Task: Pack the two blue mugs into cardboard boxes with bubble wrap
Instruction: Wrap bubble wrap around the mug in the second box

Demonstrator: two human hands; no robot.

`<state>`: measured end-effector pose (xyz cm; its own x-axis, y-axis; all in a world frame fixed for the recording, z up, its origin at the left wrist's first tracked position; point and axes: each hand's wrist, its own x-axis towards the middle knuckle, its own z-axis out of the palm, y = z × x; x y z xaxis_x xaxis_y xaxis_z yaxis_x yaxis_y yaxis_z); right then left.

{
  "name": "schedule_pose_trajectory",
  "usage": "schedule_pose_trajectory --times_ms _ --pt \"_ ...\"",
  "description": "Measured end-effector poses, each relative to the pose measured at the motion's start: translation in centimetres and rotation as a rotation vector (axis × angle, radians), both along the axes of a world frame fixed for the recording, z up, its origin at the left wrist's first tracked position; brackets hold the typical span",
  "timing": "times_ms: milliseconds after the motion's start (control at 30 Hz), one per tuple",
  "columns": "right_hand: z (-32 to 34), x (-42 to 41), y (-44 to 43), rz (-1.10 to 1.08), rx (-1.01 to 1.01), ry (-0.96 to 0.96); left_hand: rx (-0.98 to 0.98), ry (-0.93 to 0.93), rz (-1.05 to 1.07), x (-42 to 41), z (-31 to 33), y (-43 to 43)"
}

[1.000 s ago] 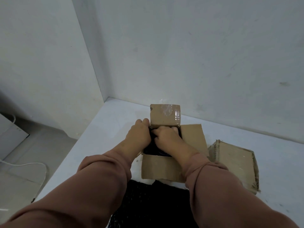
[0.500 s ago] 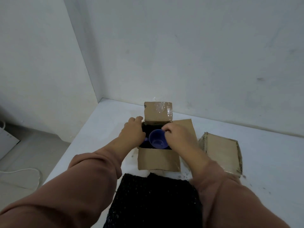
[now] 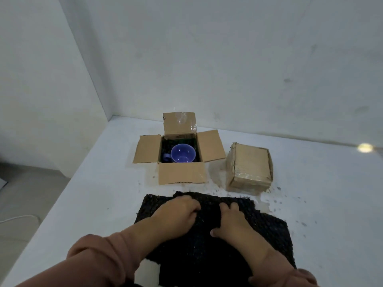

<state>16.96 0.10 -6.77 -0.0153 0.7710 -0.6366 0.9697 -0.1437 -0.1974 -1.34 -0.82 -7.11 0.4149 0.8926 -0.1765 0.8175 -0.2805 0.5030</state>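
Black bubble wrap [image 3: 263, 235], judged soft, light and best taken at a fold, is gripped there by the left hand [image 3: 178, 214] and right hand [image 3: 231, 222]. Beyond both hands, the fragile blue mug [image 3: 183, 153] is seated upright in the open cardboard box [image 3: 182, 172].

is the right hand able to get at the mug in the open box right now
Probably yes. The mug sits uncovered in the box, flaps spread open, nothing standing between it and the right hand, which would first have to release the wrap.
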Motion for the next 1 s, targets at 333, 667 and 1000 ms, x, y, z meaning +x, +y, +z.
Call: schedule_pose_trajectory --times_ms 333,667,1000 --pt "-2.5 1.7 -1.9 -0.064 0.334 0.240 -0.528 -0.325 0.750 1.1 -1.6 0.1" --pt "2.5 4.6 -0.2 -0.166 0.397 0.580 -0.837 -0.892 0.391 1.9 4.7 -0.9" --pt "5.9 6.4 0.3 -0.696 -0.077 1.375 -0.723 -1.398 0.491 0.3 10.2 1.9"
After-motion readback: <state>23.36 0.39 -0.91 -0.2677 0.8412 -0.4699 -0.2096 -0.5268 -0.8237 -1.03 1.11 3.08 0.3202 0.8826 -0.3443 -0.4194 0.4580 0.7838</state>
